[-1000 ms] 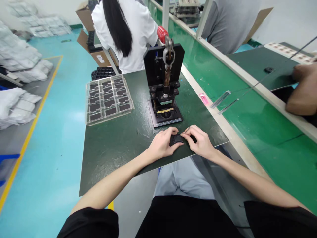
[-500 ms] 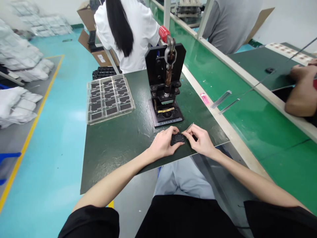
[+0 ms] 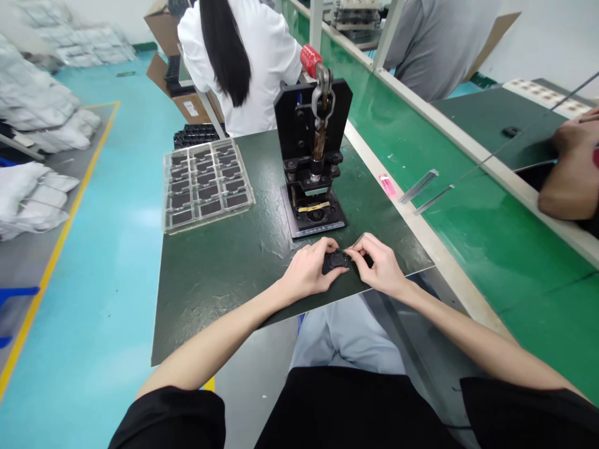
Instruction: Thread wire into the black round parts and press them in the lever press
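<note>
Near the front edge of the dark green table [image 3: 210,274], my left hand [image 3: 309,268] grips a small black plastic part [image 3: 335,259] between thumb and fingers. My right hand [image 3: 377,262] is closed in a pinch at the part's right edge. Something thin shows at its fingertips, too small to name. Just beyond both hands stands a black hand press [image 3: 313,143] with a red handle [image 3: 309,61]. A yellow strip [image 3: 313,207] lies across the press's base.
A clear compartment tray [image 3: 208,186] with flat dark pieces sits at the table's back left. Thin metal strips [image 3: 418,186] and a pink item [image 3: 387,184] lie along the right ledge. A person in white [image 3: 253,68] is beyond the press; another person's arm [image 3: 573,181] is at right.
Both hands stay at almost the same place on the black part. The thin piece in my right fingertips shows less than before. The view has shifted very slightly.
</note>
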Motion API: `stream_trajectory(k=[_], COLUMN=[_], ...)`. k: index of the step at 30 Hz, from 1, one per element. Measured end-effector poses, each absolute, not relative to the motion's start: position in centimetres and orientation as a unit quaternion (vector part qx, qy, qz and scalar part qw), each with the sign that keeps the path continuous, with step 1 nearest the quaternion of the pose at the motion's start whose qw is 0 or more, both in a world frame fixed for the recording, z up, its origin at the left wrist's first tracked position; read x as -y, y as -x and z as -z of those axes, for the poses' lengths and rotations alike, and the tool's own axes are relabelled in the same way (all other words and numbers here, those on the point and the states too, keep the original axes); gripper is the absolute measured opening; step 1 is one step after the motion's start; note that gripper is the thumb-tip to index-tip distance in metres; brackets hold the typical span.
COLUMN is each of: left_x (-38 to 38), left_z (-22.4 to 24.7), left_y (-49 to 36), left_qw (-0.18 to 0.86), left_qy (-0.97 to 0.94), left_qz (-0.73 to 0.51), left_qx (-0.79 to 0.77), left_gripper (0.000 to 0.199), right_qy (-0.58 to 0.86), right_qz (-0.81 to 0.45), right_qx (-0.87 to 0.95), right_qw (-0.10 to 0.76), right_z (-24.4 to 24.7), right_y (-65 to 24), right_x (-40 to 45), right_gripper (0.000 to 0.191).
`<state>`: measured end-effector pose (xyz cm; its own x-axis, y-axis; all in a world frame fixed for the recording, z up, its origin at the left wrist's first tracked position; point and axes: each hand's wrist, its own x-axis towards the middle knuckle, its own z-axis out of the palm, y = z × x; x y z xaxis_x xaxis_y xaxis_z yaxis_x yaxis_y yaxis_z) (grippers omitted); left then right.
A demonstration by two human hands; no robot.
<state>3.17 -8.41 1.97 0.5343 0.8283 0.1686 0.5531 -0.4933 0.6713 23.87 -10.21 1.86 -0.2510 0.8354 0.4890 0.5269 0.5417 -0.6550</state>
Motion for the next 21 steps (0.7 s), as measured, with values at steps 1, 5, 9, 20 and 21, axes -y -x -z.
stream_trajectory(k=[1,5,9,20,21], left_x=[8.40,8.38,8.38,8.38,8.39], left_z=[-1.97,-1.95,-1.85,-1.86,-1.86], left_y=[-3.17,-3.20,-3.18,-3.13,-3.13], left_qw=[0.284,0.287,0.285,0.284,0.284], left_qy=[-0.829,-0.828,-0.828,-0.829,-0.829], left_qz=[-0.243,-0.242,-0.245,-0.246,-0.246], left_qx=[-0.417,-0.416,-0.417,-0.415,-0.414], left_gripper=[0.045,0.045,0.044,0.044,0.044], right_qy=[0.443,0.445,0.450,0.450,0.450], right_qz=[-0.185,-0.192,-0.200,-0.196,-0.195], right_qx=[0.768,0.761,0.758,0.764,0.764], right_qw=[0.424,0.433,0.428,0.418,0.419], right_z=[-1.88,-1.92,-1.87,-1.99,-1.98], right_y=[-23.88,-23.84,-23.75,-23.77,-23.76], right_x=[10.23,10.28,10.27,10.26,10.26], right_gripper=[0.024,0.025,0.024,0.025,0.025])
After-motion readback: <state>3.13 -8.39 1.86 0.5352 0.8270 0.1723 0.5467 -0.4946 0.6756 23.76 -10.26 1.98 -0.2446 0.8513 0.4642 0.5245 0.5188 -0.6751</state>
